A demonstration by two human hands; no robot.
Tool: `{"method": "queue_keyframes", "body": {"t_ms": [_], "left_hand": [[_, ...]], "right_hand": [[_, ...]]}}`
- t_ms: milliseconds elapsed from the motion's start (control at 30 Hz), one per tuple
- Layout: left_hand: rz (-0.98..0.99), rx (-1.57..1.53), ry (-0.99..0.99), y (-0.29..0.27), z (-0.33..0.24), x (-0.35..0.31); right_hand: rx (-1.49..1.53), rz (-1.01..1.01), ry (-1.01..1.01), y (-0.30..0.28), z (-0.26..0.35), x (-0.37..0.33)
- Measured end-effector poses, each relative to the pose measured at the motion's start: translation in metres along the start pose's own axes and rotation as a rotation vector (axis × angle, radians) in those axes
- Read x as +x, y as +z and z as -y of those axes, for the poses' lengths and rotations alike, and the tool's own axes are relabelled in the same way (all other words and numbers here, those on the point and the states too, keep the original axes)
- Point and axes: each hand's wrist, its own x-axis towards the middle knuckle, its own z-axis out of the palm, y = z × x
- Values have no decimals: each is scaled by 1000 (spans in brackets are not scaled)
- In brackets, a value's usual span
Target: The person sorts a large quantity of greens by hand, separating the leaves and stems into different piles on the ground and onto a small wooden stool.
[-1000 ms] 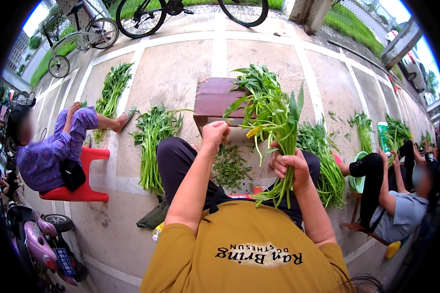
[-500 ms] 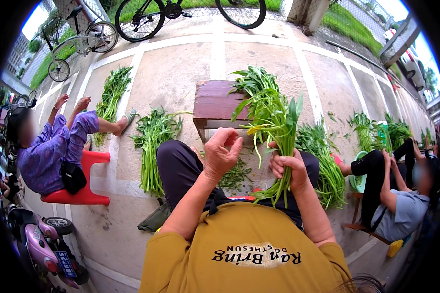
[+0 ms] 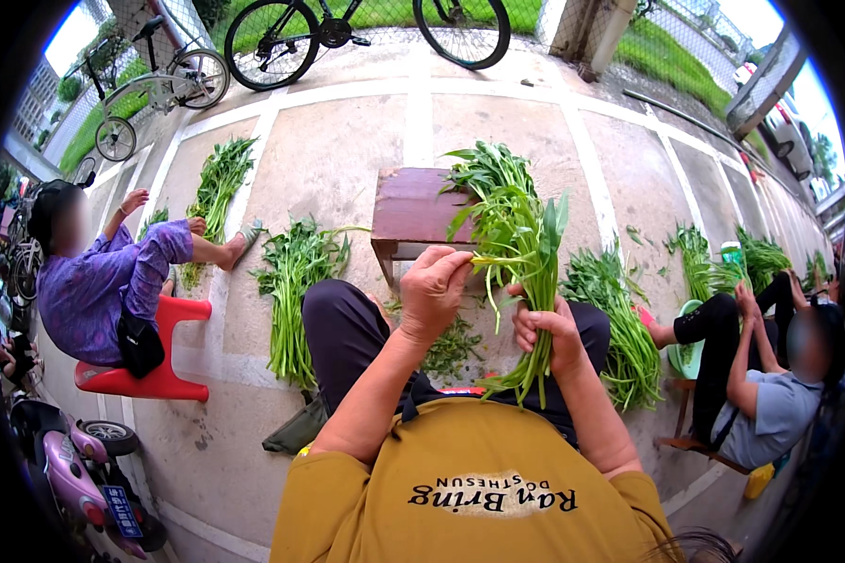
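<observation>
Our right hand (image 3: pixel 546 330) grips a bunch of leafy greens (image 3: pixel 512 235) by its stems, fingers wrapped tight, leaves fanning up over the small brown stool (image 3: pixel 411 208). Our left hand (image 3: pixel 434 291) pinches one yellowish stalk (image 3: pixel 496 262) at the bunch's left side between its fingertips.

The leafy green bunch (image 3: pixel 512 244) is looking fresh, its leaves faintly glossy. The low stool (image 3: pixel 413 211) is showing dull, worn reddish-brown wood. The pavement (image 3: pixel 329 159) is looking like rough, matt concrete. The red stool (image 3: pixel 164 361) is shining like smooth plastic, and the yellow shirt (image 3: pixel 479 488) is matt cloth.
</observation>
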Motion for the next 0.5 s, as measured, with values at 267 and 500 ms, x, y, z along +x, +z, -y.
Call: {"method": "queue_keyframes", "body": {"t_ms": [267, 500], "left_hand": [[-1, -1, -19, -22, 1, 6], [-71, -81, -120, -22, -4, 6]], "right_hand": [[-128, 5, 23, -5, -4, -2], [-137, 26, 12, -7, -6, -2]]}}
